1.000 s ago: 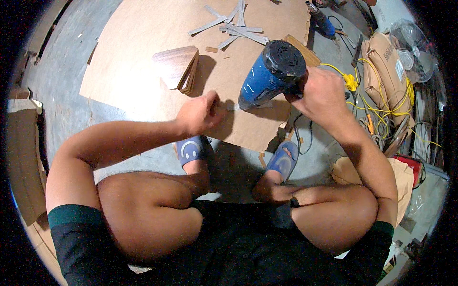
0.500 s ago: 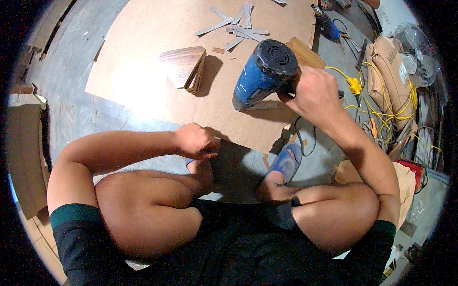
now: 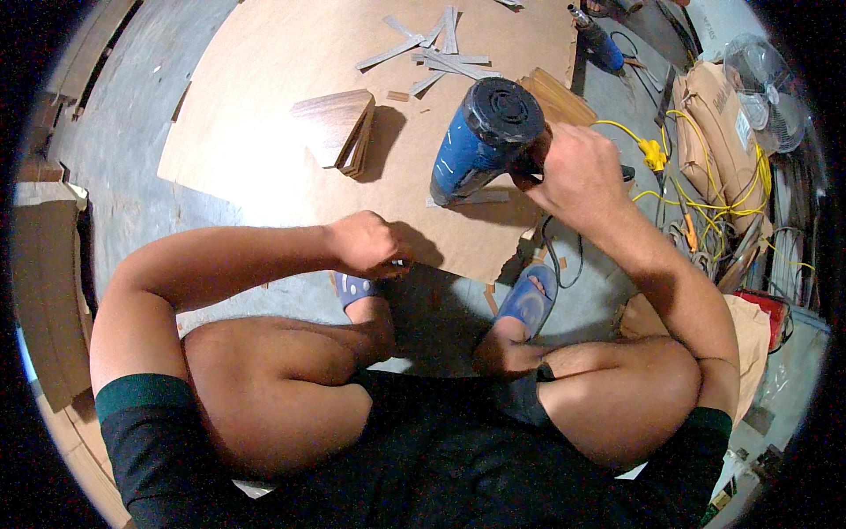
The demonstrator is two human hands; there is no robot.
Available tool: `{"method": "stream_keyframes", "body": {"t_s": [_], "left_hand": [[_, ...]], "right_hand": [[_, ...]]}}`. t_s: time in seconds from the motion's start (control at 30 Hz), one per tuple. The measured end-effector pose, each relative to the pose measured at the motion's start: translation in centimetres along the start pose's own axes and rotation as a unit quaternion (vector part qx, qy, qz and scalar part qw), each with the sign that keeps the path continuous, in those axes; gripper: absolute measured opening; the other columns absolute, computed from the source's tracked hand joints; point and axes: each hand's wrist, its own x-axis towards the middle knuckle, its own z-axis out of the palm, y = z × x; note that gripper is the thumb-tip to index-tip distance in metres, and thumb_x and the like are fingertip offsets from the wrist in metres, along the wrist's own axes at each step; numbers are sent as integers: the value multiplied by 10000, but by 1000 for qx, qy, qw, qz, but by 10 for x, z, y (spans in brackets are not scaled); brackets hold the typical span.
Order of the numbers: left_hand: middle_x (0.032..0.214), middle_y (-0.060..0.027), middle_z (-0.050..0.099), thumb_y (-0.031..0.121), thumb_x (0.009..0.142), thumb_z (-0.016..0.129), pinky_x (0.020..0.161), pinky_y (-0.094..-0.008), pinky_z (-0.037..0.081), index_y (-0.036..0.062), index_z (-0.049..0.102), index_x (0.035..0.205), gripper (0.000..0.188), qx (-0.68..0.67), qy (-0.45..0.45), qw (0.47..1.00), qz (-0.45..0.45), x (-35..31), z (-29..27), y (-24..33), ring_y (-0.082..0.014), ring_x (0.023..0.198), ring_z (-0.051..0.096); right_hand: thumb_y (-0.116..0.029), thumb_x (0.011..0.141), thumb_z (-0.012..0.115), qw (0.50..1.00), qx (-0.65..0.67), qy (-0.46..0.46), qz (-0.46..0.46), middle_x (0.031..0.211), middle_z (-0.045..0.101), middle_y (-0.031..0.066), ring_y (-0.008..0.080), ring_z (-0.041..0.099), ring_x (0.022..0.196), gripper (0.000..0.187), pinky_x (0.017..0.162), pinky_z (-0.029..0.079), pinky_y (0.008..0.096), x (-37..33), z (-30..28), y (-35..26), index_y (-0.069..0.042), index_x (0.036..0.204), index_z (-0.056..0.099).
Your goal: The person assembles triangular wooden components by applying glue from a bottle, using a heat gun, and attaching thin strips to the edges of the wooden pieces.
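Note:
My right hand (image 3: 586, 172) is wrapped round the handle of a blue heat gun (image 3: 471, 145), its black vented back end facing up and its nozzle end down. Under it a grey strip (image 3: 483, 198) lies on a large brown paper sheet (image 3: 238, 115); the nozzle tip is hidden. My left hand (image 3: 366, 245) is closed above the near edge of the paper, and whatever its fingers hold, if anything, cannot be made out. Farther off lie a stack of wood-grain pieces (image 3: 337, 128) and a loose pile of grey strips (image 3: 441, 53).
More wood-grain pieces (image 3: 557, 95) lie behind the heat gun. A second blue heat gun (image 3: 601, 44) is on the floor at the far right. Yellow cords (image 3: 652, 154), paper sacks (image 3: 718, 115) and a fan (image 3: 762, 88) crowd the right side. Cardboard (image 3: 48, 291) stands at the left.
My left hand has risen slightly away from me, uncovering more of the left sandal. The heat gun stays nearly where it was, in my right hand. The view has shifted a little.

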Motion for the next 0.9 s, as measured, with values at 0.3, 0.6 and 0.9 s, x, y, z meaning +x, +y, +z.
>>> {"method": "stream_keyframes", "body": {"t_s": [0.3, 0.6, 0.9], "left_hand": [[1031, -71, 652, 222, 826, 743, 798, -402, 497, 112, 648, 963, 201, 158, 303, 940, -9, -3, -71, -38, -271, 986, 620], [1619, -237, 195, 710, 731, 760, 1140, -672, 202, 197, 430, 1507, 987, 32, 260, 765, -588, -29, -72, -92, -424, 1511, 149], [1572, -254, 214, 501, 688, 896, 1094, -557, 445, 145, 350, 1544, 1076, -187, 243, 727, -614, -26, -75, -80, -459, 1437, 303]], "right_hand": [[-270, 716, 808, 999, -15, -24, 18, 829, 658, 157, 353, 671, 790, 336, 715, 542, 450, -16, -1, 16, -28, 898, 662], [-273, 676, 836, 996, -49, -50, 57, 867, 656, 153, 343, 683, 844, 351, 737, 556, 439, -36, -15, 26, -20, 864, 679], [-305, 698, 843, 994, -48, -47, 84, 825, 666, 171, 373, 684, 798, 397, 713, 548, 462, -61, -17, 48, -17, 909, 668]]}}
